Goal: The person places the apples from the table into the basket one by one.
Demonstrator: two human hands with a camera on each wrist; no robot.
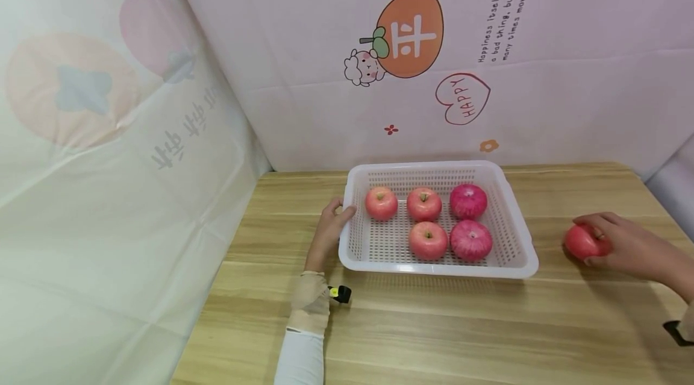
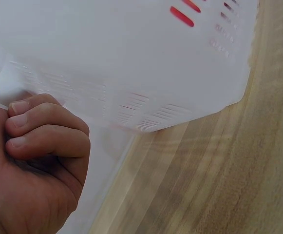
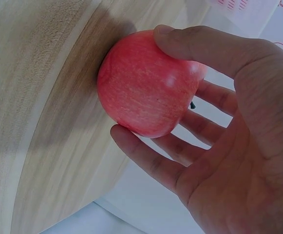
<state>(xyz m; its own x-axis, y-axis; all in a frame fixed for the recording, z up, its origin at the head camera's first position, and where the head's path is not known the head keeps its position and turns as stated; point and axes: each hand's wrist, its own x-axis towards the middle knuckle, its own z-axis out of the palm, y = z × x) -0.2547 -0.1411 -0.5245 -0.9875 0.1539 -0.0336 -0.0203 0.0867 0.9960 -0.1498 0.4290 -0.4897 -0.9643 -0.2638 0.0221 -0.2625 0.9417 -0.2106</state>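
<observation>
A white plastic basket [image 1: 439,270] with slotted walls sits on the wooden table. Inside it are three pinkish-red apples [image 1: 428,241] and two magenta, streaked round fruits [image 1: 470,241]. My left hand [image 1: 328,229] grips the basket's left rim, thumb on the inner side; in the left wrist view its fingers [image 2: 48,117] are curled beneath the edge. Right of the basket, another red apple [image 3: 143,87] touches the tabletop. My right hand [image 1: 623,246] holds that apple, thumb on one side and fingers around the other.
The wooden table [image 1: 412,337] has its back edge against a printed cloth wall [image 1: 303,59]. A second cloth wall [image 1: 135,222] stands along the left side. Black wrist devices show on my left wrist [image 1: 340,294] and right wrist [image 1: 678,333].
</observation>
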